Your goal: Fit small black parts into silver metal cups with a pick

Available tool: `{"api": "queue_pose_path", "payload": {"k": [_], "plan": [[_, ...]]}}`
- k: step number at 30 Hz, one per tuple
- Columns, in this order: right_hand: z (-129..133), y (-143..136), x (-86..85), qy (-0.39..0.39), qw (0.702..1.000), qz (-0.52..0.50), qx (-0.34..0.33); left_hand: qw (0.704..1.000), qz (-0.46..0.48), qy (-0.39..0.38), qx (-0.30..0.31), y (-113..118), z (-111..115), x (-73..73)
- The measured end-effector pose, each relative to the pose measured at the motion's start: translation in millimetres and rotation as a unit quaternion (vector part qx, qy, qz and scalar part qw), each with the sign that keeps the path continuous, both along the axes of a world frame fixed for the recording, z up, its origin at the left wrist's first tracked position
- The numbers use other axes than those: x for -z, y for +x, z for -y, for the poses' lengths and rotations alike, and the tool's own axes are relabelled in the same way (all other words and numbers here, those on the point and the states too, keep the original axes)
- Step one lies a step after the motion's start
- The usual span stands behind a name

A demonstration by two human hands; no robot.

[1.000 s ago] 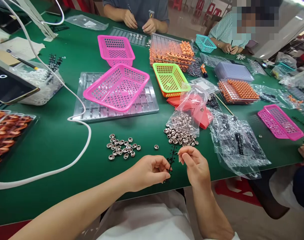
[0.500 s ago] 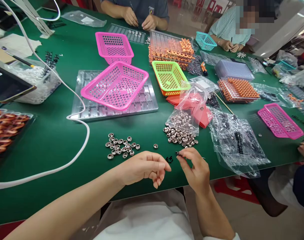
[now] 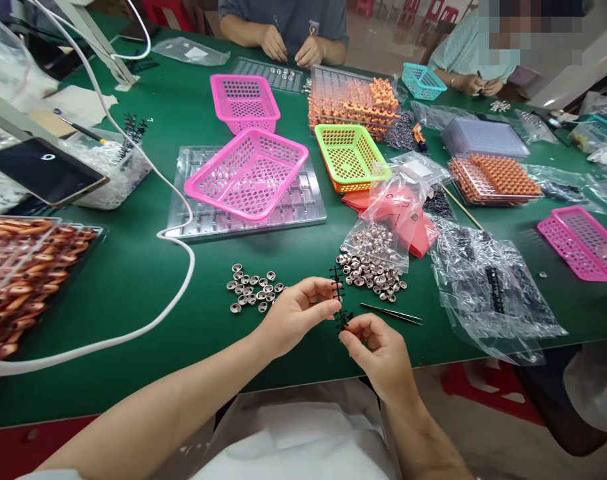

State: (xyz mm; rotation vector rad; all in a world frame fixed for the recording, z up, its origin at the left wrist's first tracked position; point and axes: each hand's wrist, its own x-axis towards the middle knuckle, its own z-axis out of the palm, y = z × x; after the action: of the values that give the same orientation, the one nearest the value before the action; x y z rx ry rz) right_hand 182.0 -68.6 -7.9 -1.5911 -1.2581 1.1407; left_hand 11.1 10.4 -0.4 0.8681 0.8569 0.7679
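Note:
My left hand (image 3: pixel 303 312) pinches the upper part of a black toothed strip (image 3: pixel 337 281), which stands roughly upright above the table's near edge. Lower down, my right hand (image 3: pixel 378 347) has thumb and forefinger closed at the strip's bottom end, beside some small black pieces. Left of my left hand lie loose silver cup-shaped parts (image 3: pixel 250 288), and a larger heap of the same parts (image 3: pixel 376 273) spills from a clear bag behind my hands. Tweezers (image 3: pixel 392 313) rest on the green table to the right of the strip.
A pink basket (image 3: pixel 248 173) sits on a metal tray (image 3: pixel 313 207), with a green basket (image 3: pixel 353 153) to its right. A white cable (image 3: pixel 183 267) curves across the left. Plastic bags (image 3: pixel 493 287) lie at right. Two people work across the table.
My left hand has risen and closed on the black strip, which now shows between both hands. My right hand has moved slightly down. The tweezers have come into clear sight, and the view has shifted.

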Motion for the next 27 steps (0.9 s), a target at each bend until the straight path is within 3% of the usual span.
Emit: {"api": "queue_pose_path", "payload": {"k": [3,7,12,19,27], "plan": [[6.0,-3.7,0.1,0.005,1.0,0.014,-0.013,0.999,-0.025,0.004,-0.022,-0.5,-1.6,-3.1],[5.8,3.6,-4.2,0.009,0.999,0.008,-0.038,0.998,-0.049,0.018,0.018,-0.4,1.3,-4.5],[-3.4,15.1,-7.2,0.058,0.997,-0.018,0.049,0.984,-0.129,0.065,0.106,3.7,13.3,-2.1],[-8.0,9.4,-2.3,0.037,0.996,-0.059,0.053,0.952,-0.2,0.191,0.133,5.6,19.7,-1.3],[-8.0,14.0,5.5,-0.004,0.988,-0.137,0.073,0.953,-0.187,0.184,0.154,3.5,18.4,-1.9]]}}
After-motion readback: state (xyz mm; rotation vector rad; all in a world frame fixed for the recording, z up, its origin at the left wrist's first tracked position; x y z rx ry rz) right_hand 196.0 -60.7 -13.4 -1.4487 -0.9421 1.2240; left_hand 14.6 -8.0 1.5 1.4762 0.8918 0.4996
